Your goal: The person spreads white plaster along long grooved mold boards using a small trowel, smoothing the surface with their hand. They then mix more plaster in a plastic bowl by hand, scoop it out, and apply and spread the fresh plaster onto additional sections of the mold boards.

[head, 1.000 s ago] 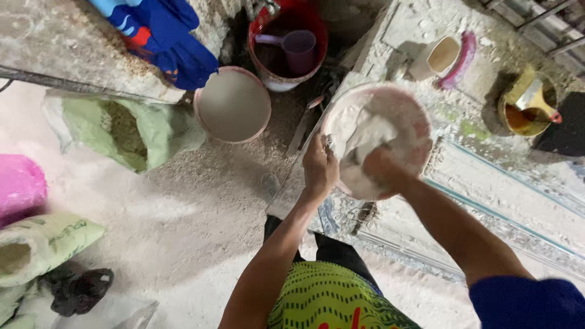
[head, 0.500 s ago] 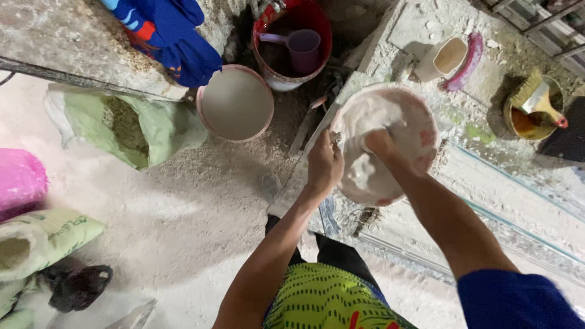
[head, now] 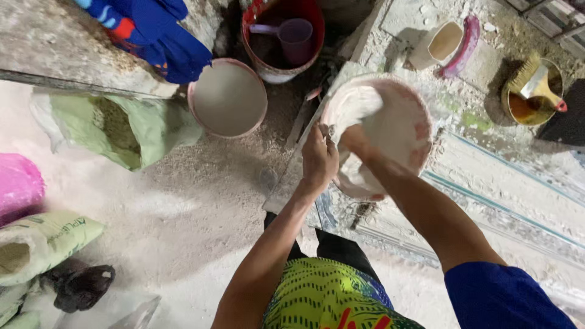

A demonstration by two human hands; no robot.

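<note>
On the bench [head: 487, 201], left hand [head: 319, 157] grips the bowl [head: 408, 128] rim, right hand [head: 355, 141] closed around white paste [head: 353, 109] inside.

Dusty floor [head: 183, 213] everywhere, pale powder all over it. A rough concrete ledge [head: 55, 49] runs along the top left, with a blue cloth [head: 158, 30] draped on it. A worn slab [head: 512, 183] with faded blue lines sits on the right. Green sacks [head: 116, 128] lie slumped on the floor, with a pink bag [head: 18, 186] at the left edge. Light's pretty flat.
</note>
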